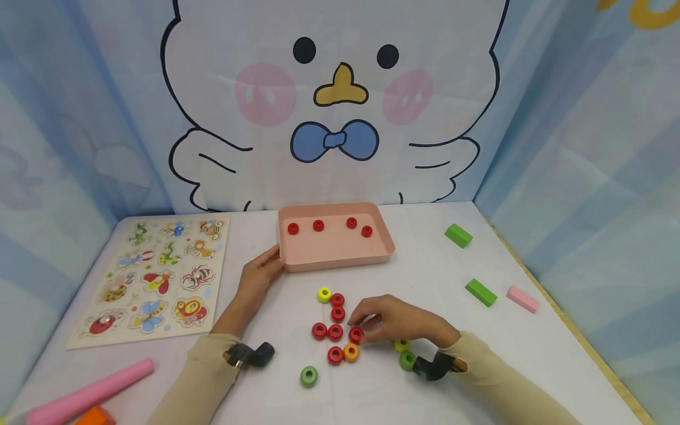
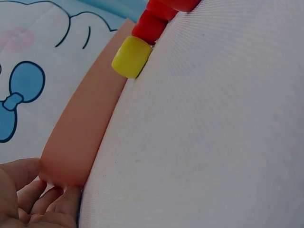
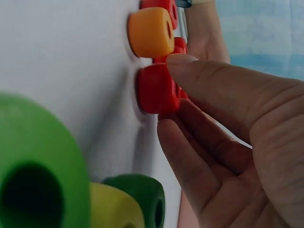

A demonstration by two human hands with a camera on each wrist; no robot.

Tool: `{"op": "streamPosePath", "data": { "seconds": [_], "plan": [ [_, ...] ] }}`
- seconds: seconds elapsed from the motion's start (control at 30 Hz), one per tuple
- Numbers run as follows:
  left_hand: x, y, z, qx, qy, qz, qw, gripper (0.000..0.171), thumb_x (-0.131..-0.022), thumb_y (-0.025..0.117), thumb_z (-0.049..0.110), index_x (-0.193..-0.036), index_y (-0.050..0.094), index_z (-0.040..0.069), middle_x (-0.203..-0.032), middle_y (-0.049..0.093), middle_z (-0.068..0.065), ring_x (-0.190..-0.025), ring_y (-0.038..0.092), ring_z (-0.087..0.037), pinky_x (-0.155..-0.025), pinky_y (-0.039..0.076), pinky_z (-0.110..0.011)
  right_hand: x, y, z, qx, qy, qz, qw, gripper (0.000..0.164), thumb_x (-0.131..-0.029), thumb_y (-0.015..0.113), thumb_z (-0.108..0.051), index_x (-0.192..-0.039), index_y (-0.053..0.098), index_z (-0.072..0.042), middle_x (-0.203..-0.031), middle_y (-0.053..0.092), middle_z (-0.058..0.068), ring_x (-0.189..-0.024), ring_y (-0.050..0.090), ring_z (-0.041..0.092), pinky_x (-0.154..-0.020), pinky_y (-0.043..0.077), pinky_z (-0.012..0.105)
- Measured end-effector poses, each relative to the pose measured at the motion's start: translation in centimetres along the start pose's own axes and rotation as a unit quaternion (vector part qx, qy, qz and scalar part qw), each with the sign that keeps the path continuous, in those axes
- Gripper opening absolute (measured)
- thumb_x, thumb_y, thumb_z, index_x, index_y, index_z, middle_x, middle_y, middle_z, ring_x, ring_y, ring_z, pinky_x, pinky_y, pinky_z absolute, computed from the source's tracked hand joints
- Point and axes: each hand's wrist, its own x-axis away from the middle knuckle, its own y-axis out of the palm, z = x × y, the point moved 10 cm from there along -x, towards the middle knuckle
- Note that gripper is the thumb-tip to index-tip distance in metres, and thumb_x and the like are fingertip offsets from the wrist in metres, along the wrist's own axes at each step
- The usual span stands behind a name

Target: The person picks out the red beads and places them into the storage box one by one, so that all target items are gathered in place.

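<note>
At the left end of the pink tray (image 1: 334, 260), my left hand (image 1: 257, 280) holds its near corner, with thumb and fingertips against the wall in the left wrist view. Several red beads (image 1: 319, 225) lie spread inside the tray. My right hand (image 1: 395, 321) pinches a red bead (image 3: 156, 89) between thumb and fingers, low at the table. Beside that bead are an orange bead (image 1: 351, 353) and a group of red beads (image 1: 335, 332). A yellow bead (image 1: 324, 295) sits at the far end of this group. Another yellow bead (image 1: 402, 345) and a green bead (image 1: 406, 360) lie under my right wrist.
A single green bead (image 1: 309, 376) lies nearer me. On the left is an insect puzzle board (image 1: 220, 265), with a pink stick (image 1: 90, 392) and an orange block (image 1: 95, 417) in front. Green blocks (image 1: 481, 292) and a pink block (image 1: 523, 299) lie on the right.
</note>
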Motion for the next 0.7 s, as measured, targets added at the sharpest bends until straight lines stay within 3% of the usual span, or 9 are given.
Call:
{"op": "streamPosePath", "data": {
  "seconds": [0.2, 0.33, 0.5, 0.7],
  "plan": [
    [0.0, -0.1, 0.0, -0.003, -0.001, 0.004, 1.0000, 0.054, -0.099, 0.055, 0.005, -0.150, 0.038, 0.004, -0.152, 0.039, -0.012, -0.136, 0.041, -0.020, -0.107, 0.040, -0.026, -0.2, 0.6, -0.3, 0.016, -0.015, -0.009, 1.000, 0.027, -0.086, 0.076, -0.008, -0.112, 0.071, -0.010, -0.109, 0.064, -0.008, -0.101, 0.061, 0.006, -0.090, 0.053, 0.023],
    [0.0, -0.1, 0.1, -0.004, -0.006, 0.009, 0.9999, 0.054, -0.098, 0.056, 0.005, -0.150, 0.039, 0.005, -0.152, 0.040, -0.011, -0.136, 0.042, -0.020, -0.106, 0.041, -0.025, -0.4, -0.4, -0.3, 0.030, -0.005, 0.003, 1.000, 0.026, -0.087, 0.074, -0.006, -0.112, 0.071, -0.012, -0.109, 0.063, -0.010, -0.101, 0.060, 0.006, -0.090, 0.053, 0.023],
    [0.0, -0.1, 0.1, -0.010, -0.011, 0.010, 0.9998, 0.054, -0.098, 0.057, 0.006, -0.150, 0.040, 0.008, -0.152, 0.041, -0.009, -0.135, 0.043, -0.018, -0.105, 0.042, -0.024, -1.3, -3.3, -0.6, 0.053, 0.002, 0.030, 0.998, 0.026, -0.089, 0.072, -0.007, -0.115, 0.071, -0.010, -0.111, 0.064, -0.008, -0.104, 0.060, 0.010, -0.091, 0.053, 0.024],
    [0.0, -0.1, -0.3, -0.005, -0.009, 0.003, 0.9999, 0.054, -0.099, 0.057, 0.006, -0.150, 0.039, 0.006, -0.152, 0.040, -0.011, -0.136, 0.042, -0.019, -0.108, 0.040, -0.027, -3.6, -8.3, -0.8, 0.090, 0.014, 0.092, 0.992, 0.031, -0.088, 0.074, -0.009, -0.118, 0.070, -0.005, -0.110, 0.065, -0.002, -0.103, 0.062, 0.017, -0.090, 0.055, 0.028]
  ]
}}
